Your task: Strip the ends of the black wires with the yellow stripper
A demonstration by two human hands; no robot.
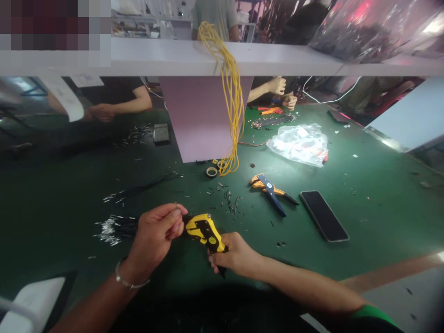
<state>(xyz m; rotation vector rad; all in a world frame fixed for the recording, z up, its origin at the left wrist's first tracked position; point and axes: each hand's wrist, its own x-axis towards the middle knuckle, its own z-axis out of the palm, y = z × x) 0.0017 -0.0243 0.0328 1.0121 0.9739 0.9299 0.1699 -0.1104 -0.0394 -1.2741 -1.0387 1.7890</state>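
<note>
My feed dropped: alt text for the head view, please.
A bare right hand grips a yellow and black hand tool; the left hand pinches beside its jaws. On the dark green table lie thin black wires with silvery ends, blue and orange pliers and a black rectangular phone.

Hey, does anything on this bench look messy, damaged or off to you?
Two things look untidy: short dark scraps lie strewn loose beyond the yellow tool, and yellow wires droop in a tangled bundle from the shelf to the green tabletop. I see no obvious damage.
</note>
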